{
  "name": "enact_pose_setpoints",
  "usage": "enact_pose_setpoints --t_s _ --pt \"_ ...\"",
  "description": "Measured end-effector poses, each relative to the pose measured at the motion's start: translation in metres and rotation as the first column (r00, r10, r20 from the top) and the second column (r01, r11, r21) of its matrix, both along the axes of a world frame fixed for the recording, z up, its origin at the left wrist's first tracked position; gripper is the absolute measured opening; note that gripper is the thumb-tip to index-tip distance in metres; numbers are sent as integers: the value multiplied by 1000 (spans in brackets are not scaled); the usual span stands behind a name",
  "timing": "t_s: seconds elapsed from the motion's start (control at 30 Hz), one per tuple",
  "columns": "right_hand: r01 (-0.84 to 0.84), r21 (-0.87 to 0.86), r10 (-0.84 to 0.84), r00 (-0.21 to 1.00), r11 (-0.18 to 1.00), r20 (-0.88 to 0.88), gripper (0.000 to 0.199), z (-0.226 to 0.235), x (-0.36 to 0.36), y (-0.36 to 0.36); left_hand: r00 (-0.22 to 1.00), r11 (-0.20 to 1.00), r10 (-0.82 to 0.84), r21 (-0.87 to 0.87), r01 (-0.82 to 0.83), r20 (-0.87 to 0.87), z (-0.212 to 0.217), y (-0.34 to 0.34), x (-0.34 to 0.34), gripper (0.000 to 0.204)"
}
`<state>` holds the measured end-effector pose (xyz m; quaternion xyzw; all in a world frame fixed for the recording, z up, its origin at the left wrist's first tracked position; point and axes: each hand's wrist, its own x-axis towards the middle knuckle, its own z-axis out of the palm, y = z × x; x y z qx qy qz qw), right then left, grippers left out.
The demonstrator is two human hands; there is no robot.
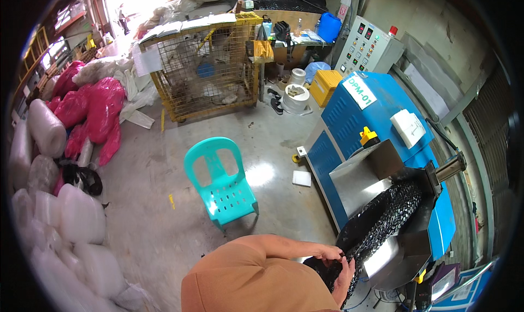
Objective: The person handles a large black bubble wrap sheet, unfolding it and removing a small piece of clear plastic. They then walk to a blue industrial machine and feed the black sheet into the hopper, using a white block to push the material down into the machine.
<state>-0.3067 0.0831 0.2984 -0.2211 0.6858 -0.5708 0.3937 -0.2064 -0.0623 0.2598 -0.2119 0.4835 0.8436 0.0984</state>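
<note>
A long length of glossy black bubble wrap (391, 214) hangs out of the metal chute of a blue machine (376, 102) and trails down to me. My left hand (329, 253) reaches across from the left and pinches the wrap's near edge. Close beside it, my right hand (345, 276) is raised with its fingers closed on the same edge, the fingertips of both hands almost meeting. Bent metal guide plates (364, 175) flank the wrap where it leaves the machine. The wrap's lower end is partly hidden behind my hands and body.
A turquoise plastic chair (221, 184) stands left of the machine. Behind it is a yellow wire cage (204, 66). Clear bubble wrap rolls (76, 214) and pink plastic sheeting (98, 110) pile along the left. A control panel (365, 47) and yellow crate (326, 87) stand beyond the machine.
</note>
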Motion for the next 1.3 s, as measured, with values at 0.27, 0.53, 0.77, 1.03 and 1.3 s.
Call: enact_pose_setpoints --t_s 0.27,0.53,0.77,1.03,1.3 --pt "115 -22 -116 992 993 -43 70 17 9 -1 999 995 5 -103 -9 -40 -23 4 -27 42" --pt "177 46 -179 983 983 37 71 43 12 -40 998 987 60 -148 -61 -15 -12 -35 -35 39" --pt "281 53 -273 953 958 -132 74 -2 11 -29 995 990 -93 -112 88 -39 -23 -53 -49 43" --pt "224 44 -212 960 974 -182 73 -6 4 -22 998 982 -47 -179 56 52 1 -52 -46 35" --pt "313 70 -156 641 947 -751 71 11 0 22 988 976 153 -162 -146 29 8 1 -32 24"
